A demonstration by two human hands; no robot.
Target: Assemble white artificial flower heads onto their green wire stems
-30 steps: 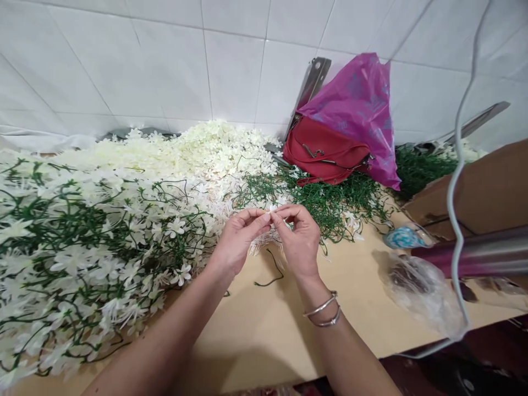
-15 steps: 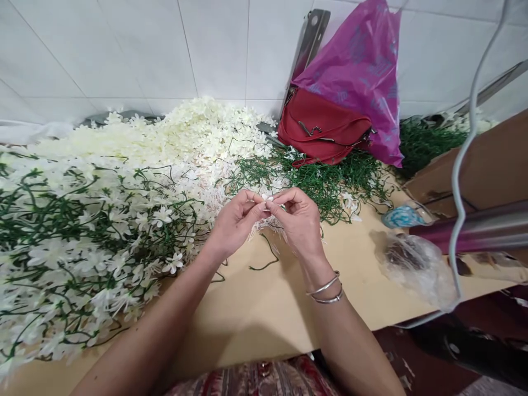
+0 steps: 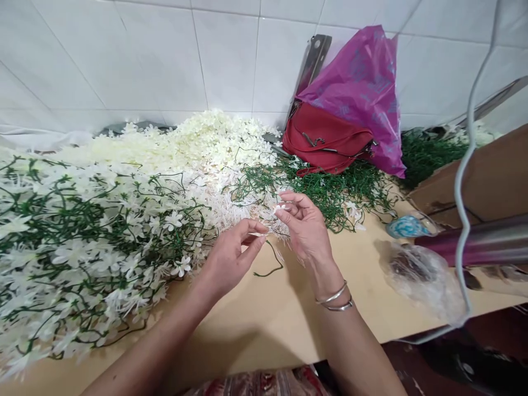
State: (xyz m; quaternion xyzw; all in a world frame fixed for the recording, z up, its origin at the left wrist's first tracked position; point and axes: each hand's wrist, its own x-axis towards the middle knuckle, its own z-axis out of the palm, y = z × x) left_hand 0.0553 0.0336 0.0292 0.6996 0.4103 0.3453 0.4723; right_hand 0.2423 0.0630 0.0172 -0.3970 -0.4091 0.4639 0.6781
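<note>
Just above the table, my right hand (image 3: pixel 307 223) holds a small white artificial flower (image 3: pixel 279 209) between thumb and fingers. Lower and to its left is my left hand (image 3: pixel 235 253), thumb and forefinger nearly together in a pinch around a tiny whitish bit too small to name. The two hands are apart. Below them on the table lies a loose green stem (image 3: pixel 270 271). White thread-like stamens (image 3: pixel 225 212) are heaped behind my hands, and green stems (image 3: pixel 325 192) are piled beyond my right hand.
Finished-looking white flowers on green stems (image 3: pixel 91 253) fill the left side. Cream blossoms (image 3: pixel 206 135) pile against the tiled wall. A red handbag (image 3: pixel 325 137) and purple plastic bag (image 3: pixel 371 82) stand behind. At right are a clear plastic bag (image 3: pixel 424 280), a cardboard box (image 3: pixel 482 176) and a hanging grey cable (image 3: pixel 462 198).
My hands were together at the flower and are now apart. The right hand keeps the flower, slightly right; the left has moved down and left. The whole view has shifted a little.
</note>
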